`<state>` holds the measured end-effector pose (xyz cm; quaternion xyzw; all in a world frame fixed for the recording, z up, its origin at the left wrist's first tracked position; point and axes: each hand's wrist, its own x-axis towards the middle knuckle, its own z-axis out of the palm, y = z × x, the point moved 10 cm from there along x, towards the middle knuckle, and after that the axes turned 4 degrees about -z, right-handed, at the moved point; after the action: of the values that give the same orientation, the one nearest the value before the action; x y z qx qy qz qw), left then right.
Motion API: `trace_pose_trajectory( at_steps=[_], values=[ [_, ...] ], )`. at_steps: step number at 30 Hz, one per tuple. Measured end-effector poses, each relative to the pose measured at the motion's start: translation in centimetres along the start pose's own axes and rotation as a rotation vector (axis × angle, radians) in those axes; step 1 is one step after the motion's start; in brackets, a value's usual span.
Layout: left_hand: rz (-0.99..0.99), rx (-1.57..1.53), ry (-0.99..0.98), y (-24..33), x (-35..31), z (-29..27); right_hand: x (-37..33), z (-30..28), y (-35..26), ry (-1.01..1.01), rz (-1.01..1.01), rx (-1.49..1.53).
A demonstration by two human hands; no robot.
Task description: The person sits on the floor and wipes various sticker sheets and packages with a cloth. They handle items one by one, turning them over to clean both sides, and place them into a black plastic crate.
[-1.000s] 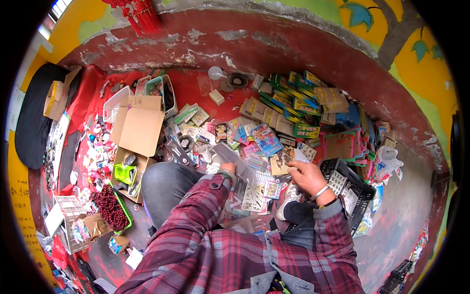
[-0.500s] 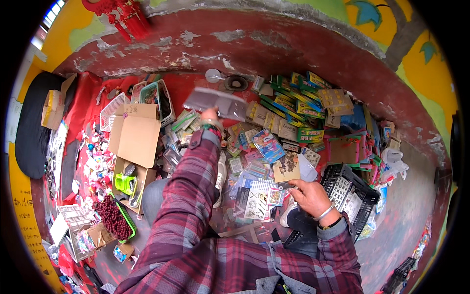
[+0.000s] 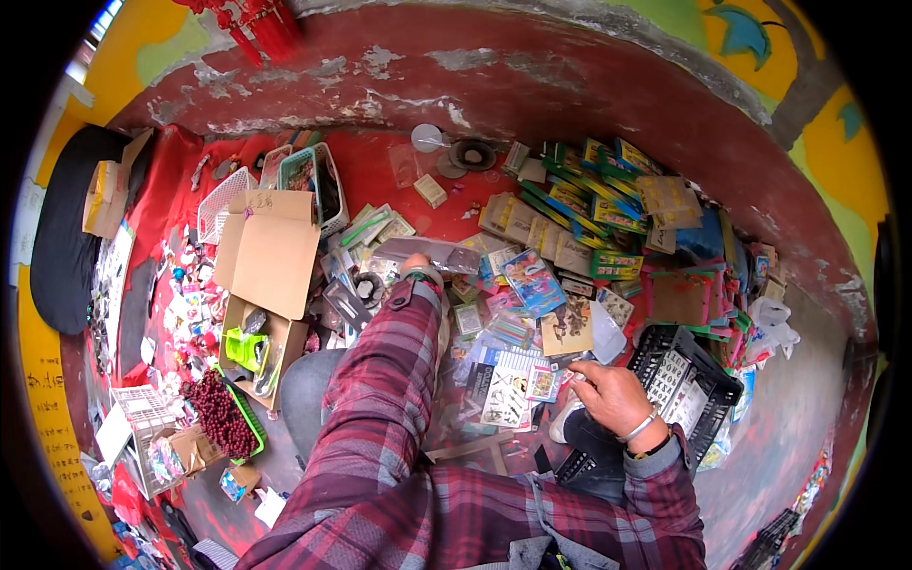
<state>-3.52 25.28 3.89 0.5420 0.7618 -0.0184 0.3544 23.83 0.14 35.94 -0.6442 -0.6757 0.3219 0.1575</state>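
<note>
My left hand (image 3: 415,262) is stretched forward over the heap, closed on a clear plastic bag (image 3: 456,256). Its fingers are mostly hidden behind the wrist and the bag. My right hand (image 3: 616,403), with a bracelet at the wrist, is held low on the right. Thumb and fingers are pinched together there, and whatever they hold is too small to make out. Just beyond those fingertips lie a tan card with a dark picture (image 3: 567,326) and a small colourful card (image 3: 543,383). A white sheet with black drawings (image 3: 505,396) lies to their left.
An open cardboard box (image 3: 271,256) and plastic baskets (image 3: 328,195) stand on the left, near dark red beads (image 3: 218,415). Stacked yellow-green boxes (image 3: 613,214) lean toward the far wall. A black crate (image 3: 717,388) stands beside my right hand.
My left hand has drawn the plastic bag back toward me and lowered it, uncovering a small box and red cloth behind. My right hand has shifted slightly right and nearer.
</note>
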Motion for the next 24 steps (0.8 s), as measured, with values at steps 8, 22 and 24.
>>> trace_pose_trajectory(
  at_steps=[8,22,24],
  values=[
    [-0.162,-1.357,0.241,-1.5,7.0,-8.1,0.6,0.8,-0.4,-0.055,0.008,-0.032],
    [0.127,0.477,-0.192,-2.0,0.7,3.9,-0.1,1.3,-0.3,-0.080,-0.010,0.022],
    [-0.041,0.183,-0.018,-5.1,-1.3,9.1,0.1,0.4,-0.7,-0.049,-0.099,0.050]
  ],
)
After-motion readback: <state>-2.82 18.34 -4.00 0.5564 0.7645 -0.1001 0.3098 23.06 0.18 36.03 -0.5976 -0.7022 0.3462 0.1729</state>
